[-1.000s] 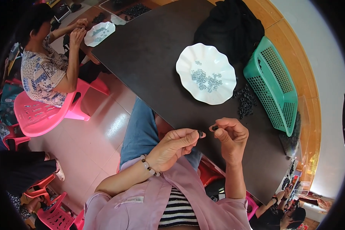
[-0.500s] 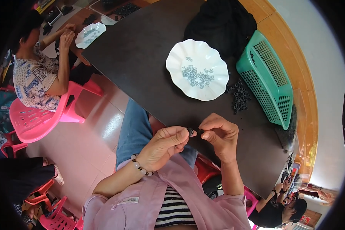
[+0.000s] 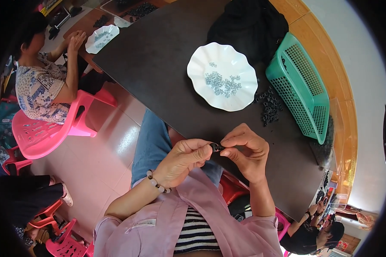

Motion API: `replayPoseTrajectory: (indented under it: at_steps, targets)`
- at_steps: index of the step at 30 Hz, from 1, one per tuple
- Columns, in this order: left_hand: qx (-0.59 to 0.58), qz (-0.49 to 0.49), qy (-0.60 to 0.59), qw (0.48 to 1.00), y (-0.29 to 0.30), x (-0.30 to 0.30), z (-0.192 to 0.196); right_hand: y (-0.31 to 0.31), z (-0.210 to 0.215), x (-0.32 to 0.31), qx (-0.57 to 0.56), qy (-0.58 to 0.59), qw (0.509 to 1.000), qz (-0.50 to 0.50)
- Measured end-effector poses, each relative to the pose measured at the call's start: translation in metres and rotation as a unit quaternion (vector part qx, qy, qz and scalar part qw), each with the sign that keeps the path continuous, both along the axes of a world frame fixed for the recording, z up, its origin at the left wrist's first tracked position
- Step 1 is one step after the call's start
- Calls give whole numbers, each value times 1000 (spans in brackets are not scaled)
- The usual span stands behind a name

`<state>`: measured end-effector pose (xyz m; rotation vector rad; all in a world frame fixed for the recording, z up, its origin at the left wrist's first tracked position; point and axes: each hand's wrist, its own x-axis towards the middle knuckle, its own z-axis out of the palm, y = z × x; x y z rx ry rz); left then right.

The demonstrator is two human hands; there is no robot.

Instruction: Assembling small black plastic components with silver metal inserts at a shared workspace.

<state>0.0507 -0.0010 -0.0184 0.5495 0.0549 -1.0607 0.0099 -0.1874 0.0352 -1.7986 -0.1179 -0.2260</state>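
My left hand (image 3: 186, 157) pinches a small black part (image 3: 216, 147) between thumb and fingers, just off the table's near edge. It looks rounded and glossy; its exact kind is too small to tell. The thumb and forefinger of my right hand (image 3: 247, 153) meet at the part's right side. Whether a second piece sits between those fingertips is hidden. Beyond my hands stands a white wavy-rimmed plate (image 3: 201, 94) holding many tiny clear pieces (image 3: 224, 84). A heap of small black parts (image 3: 271, 109) lies right of the plate.
A green perforated basket (image 3: 303, 92) stands along the table's right side, and black cloth (image 3: 246, 28) is bunched at the far end. On the left a co-worker (image 3: 45, 83) sits on a pink chair (image 3: 43, 135) beside another white plate (image 3: 111, 31). Another person (image 3: 315, 237) works at lower right.
My right hand has moved slightly left, closing the gap, so its fingertips now touch the black part in my left hand. At left, the co-worker's hands have come closer together.
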Motion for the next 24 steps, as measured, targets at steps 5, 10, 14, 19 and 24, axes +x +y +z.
replayPoseTrajectory:
  at_steps: [5, 10, 14, 19, 24]
  targets:
    - [19, -1, -8, 1000, 0, 1, 0, 1, 3, 1, -33, -19, 999, -3]
    - [20, -9, -50, 999, 2, 3, 1, -1, 7, 1, -48, -12, 999, -9]
    - [46, 2, -90, 995, 3, 3, 3, 0, 9, 2, -64, -7, 998, 7]
    - [67, 7, -97, 993, 2, 2, 1, -1, 9, 0, -66, -5, 998, 0]
    - [57, 9, -99, 993, 3, 1, -1, 0, 11, 0, -80, -19, 997, 6]
